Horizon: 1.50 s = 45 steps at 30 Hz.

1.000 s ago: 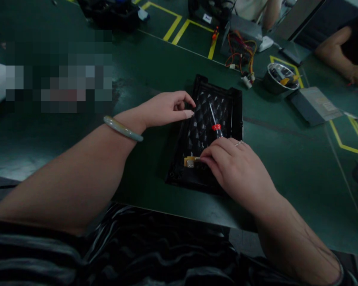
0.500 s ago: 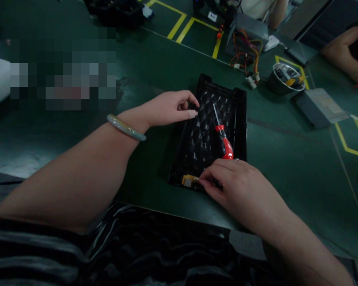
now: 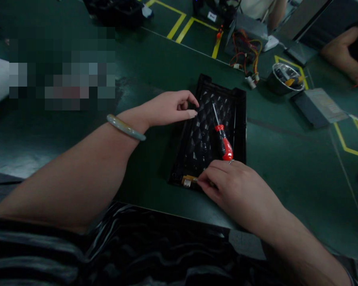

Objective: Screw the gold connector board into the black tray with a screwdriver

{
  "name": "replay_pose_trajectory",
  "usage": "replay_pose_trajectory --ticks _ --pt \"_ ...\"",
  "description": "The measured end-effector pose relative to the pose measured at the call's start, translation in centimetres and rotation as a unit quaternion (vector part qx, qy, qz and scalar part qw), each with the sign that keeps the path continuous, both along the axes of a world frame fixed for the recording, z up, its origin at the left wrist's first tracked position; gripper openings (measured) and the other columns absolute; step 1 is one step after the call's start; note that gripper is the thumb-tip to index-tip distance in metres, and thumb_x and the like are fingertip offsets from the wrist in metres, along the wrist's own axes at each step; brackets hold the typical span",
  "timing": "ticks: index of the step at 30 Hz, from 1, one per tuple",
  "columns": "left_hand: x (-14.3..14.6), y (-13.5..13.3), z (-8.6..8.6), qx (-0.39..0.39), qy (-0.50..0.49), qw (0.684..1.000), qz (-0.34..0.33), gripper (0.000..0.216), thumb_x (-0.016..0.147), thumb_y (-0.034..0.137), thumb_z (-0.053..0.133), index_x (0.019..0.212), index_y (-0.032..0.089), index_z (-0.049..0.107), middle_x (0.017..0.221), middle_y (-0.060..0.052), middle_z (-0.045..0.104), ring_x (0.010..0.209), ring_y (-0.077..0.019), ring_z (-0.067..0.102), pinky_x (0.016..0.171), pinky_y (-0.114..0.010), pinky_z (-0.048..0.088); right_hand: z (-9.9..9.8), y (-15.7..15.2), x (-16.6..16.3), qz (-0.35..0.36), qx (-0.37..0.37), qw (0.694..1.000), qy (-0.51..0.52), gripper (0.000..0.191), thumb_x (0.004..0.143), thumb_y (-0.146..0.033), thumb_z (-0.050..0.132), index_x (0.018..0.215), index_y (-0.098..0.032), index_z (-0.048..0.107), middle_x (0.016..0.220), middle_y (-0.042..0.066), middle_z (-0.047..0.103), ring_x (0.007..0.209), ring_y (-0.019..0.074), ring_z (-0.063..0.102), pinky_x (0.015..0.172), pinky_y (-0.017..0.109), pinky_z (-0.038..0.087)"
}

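A black plastic panel (image 3: 195, 137) with a textured inner face lies on the green table in front of me. In its near end sits a small yellow-brown circuit board (image 3: 191, 178) with a silver USB-type port. My right hand (image 3: 237, 188) pinches the right end of this board between thumb and fingers; the fingertips partly cover it. Inside the panel rests a screwdriver (image 3: 225, 145) with a red and black handle, its tip pointing away from me. At the panel's left edge, my left hand (image 3: 174, 107) hovers with thumb and curled fingers apart, holding nothing.
Beyond the panel stands a grey power supply (image 3: 250, 28) with a bundle of coloured cables (image 3: 253, 59). To the right are a metal bowl (image 3: 282, 81) of small parts and a grey metal box (image 3: 319, 105). Other people's arms (image 3: 344, 51) show at the far side.
My right hand has shifted slightly left, and the board's port end looks a little tilted. My left hand and the screwdriver stay in place.
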<state>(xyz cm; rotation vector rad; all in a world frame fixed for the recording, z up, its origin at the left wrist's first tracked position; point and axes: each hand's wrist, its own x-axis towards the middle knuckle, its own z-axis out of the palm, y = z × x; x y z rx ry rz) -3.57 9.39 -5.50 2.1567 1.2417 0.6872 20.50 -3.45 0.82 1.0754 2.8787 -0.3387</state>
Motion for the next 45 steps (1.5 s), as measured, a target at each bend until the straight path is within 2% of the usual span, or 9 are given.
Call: replay_pose_trajectory --ticks 10,17,19,22,24,27,33,38,45 --pt "0.1 0.0 0.2 -0.015 0.005 1.000 0.003 0.042 0.087 0.043 0.063 0.122 0.019 0.064 0.081 0.000 0.059 0.069 -0.0128 0.053 0.066 -0.026 0.039 0.0 0.3 0.1 -0.002 -0.005 1.000 -0.001 0.009 0.091 -0.024 0.065 0.084 -0.020 0.070 0.082 -0.001 0.066 0.074 0.0177 0.063 0.072 0.035 0.048" --pt "0.0 0.0 0.2 -0.011 0.017 1.000 -0.001 0.043 0.088 0.044 0.062 0.123 0.019 0.064 0.078 0.000 0.059 0.066 -0.0129 0.052 0.066 -0.027 0.039 0.4 0.9 0.3 -0.012 -0.055 0.998 -0.007 0.012 0.094 -0.027 0.062 0.089 -0.021 0.072 0.085 -0.001 0.068 0.078 0.0167 0.065 0.075 0.033 0.049" --pt "0.0 0.0 0.2 -0.005 0.019 1.000 -0.002 0.043 0.089 0.045 0.061 0.123 0.019 0.064 0.079 0.000 0.060 0.067 -0.0130 0.052 0.067 -0.027 0.039 0.6 1.6 0.8 -0.038 -0.043 0.998 0.021 0.017 0.097 -0.031 0.057 0.095 -0.024 0.073 0.089 -0.001 0.070 0.081 0.0161 0.066 0.077 0.032 0.050" --pt "0.0 0.0 0.3 0.009 0.024 1.000 -0.002 0.046 0.091 0.047 0.059 0.126 0.018 0.063 0.080 -0.001 0.062 0.069 -0.0138 0.054 0.069 -0.028 0.040 0.5 3.0 1.8 -0.122 0.067 0.989 0.058 0.026 0.100 -0.037 0.051 0.114 -0.026 0.070 0.104 0.003 0.069 0.092 0.0200 0.067 0.082 0.035 0.052" --pt "0.0 0.0 0.3 0.019 0.025 0.999 0.000 0.048 0.092 0.047 0.058 0.130 0.018 0.061 0.082 -0.001 0.063 0.070 -0.0146 0.055 0.069 -0.028 0.040 -0.1 4.0 2.4 -0.170 0.125 0.977 0.041 0.042 0.096 -0.043 0.057 0.132 -0.022 0.061 0.114 0.010 0.065 0.102 0.0264 0.065 0.088 0.041 0.053" --pt "0.0 0.1 0.2 0.022 0.031 0.999 0.005 0.050 0.092 0.048 0.058 0.132 0.018 0.060 0.084 -0.002 0.065 0.071 -0.0153 0.056 0.069 -0.029 0.040 -1.1 5.0 2.9 -0.195 0.111 0.974 -0.013 0.069 0.091 -0.055 0.060 0.146 -0.015 0.047 0.120 0.017 0.063 0.109 0.0342 0.063 0.095 0.050 0.052" --pt "0.0 0.1 0.2 0.014 0.034 0.999 0.010 0.049 0.092 0.048 0.057 0.132 0.019 0.061 0.084 -0.002 0.065 0.072 -0.0160 0.057 0.069 -0.028 0.040 -2.0 5.4 2.7 -0.225 0.058 0.972 0.023 0.052 0.090 -0.035 0.059 0.141 -0.026 0.053 0.111 0.009 0.071 0.096 0.0291 0.068 0.090 0.046 0.053" --pt "0.0 0.0 0.1 0.023 0.027 0.999 0.021 0.048 0.094 0.051 0.054 0.131 0.020 0.062 0.081 -0.001 0.063 0.072 -0.0163 0.057 0.068 -0.029 0.041 -1.5 5.6 3.0 -0.287 0.143 0.918 0.234 0.027 0.084 -0.027 0.063 0.111 -0.025 0.065 0.107 0.005 0.070 0.095 0.0232 0.065 0.087 0.040 0.052" --pt "0.1 -0.2 0.3 0.024 0.028 0.999 0.036 0.047 0.096 0.050 0.051 0.131 0.020 0.062 0.082 0.000 0.059 0.069 -0.0144 0.051 0.069 -0.028 0.041 -0.8 6.2 3.6 -0.309 0.220 0.731 0.566 0.020 0.092 -0.041 0.052 0.095 -0.021 0.054 0.090 0.006 0.060 0.065 0.0139 0.053 0.061 0.031 0.045"
